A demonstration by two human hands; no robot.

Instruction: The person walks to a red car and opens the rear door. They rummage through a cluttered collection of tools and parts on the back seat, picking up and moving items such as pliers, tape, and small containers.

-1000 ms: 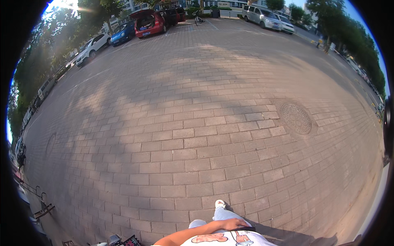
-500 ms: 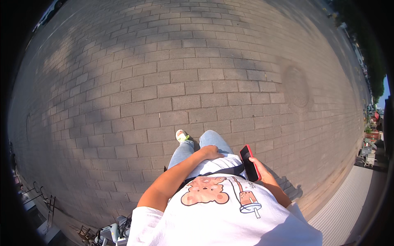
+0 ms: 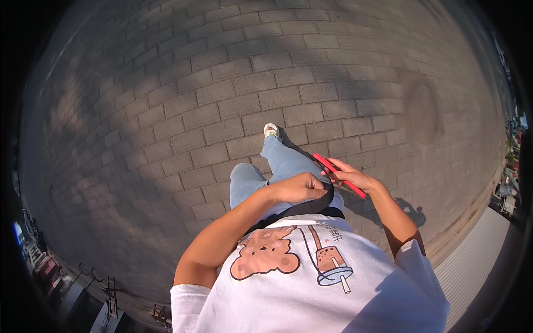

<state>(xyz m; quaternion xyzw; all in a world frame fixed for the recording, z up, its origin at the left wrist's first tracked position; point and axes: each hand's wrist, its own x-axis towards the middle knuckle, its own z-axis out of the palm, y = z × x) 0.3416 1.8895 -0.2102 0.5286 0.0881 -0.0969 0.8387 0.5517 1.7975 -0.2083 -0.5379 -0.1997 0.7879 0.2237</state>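
Over brick paving (image 3: 166, 116), right hand (image 3: 352, 176) gripping red phone (image 3: 338, 175); left hand (image 3: 300, 187) on black strap (image 3: 302, 210)

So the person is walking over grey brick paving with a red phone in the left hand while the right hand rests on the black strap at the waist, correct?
Not quite: the hands are swapped. In the head view the red phone sits in the right hand, and the left hand rests on the black strap at the waist. The grey brick paving underfoot is as stated.

We wear a white short-sleeved T-shirt (image 3: 311, 277) printed with a brown bear and a drink, blue jeans (image 3: 280, 164), a black strap (image 3: 300, 210), a pale shoe (image 3: 271, 130).
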